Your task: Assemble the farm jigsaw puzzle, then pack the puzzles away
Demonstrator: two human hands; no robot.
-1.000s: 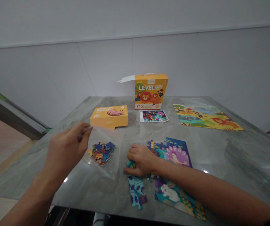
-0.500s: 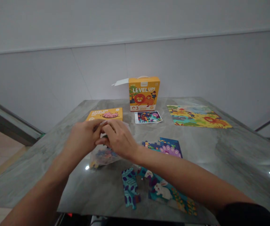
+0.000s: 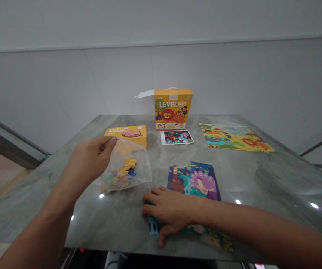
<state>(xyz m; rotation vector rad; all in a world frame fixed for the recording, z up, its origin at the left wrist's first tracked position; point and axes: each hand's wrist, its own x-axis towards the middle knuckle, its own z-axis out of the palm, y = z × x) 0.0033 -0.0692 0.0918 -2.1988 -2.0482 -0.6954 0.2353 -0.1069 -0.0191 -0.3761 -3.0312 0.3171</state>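
Observation:
My left hand [image 3: 93, 155] pinches the top edge of a clear plastic bag [image 3: 145, 170]. Loose puzzle pieces [image 3: 129, 166] lie inside the bag, whose bottom rests on the table. Over the lower left part of a partly assembled jigsaw puzzle [image 3: 204, 181], my right hand [image 3: 172, 209] is spread, fingers and thumb apart, covering blue pieces. A pink peacock shows in the puzzle's uncovered upper part. My right forearm hides much of its lower half. Whether a piece lies under the right fingers cannot be seen.
A yellow puzzle box [image 3: 138, 140] lies behind the bag. Farther back stands an orange carry box [image 3: 173, 108] with its flap out to the left. In front of it is a small picture card [image 3: 177, 137]. An assembled lion puzzle [image 3: 236, 138] lies at the back right.
My right hand has left the bag's top and come down toward me onto the puzzle's lower left. The left hand still holds the bag, which now hangs more open to view.

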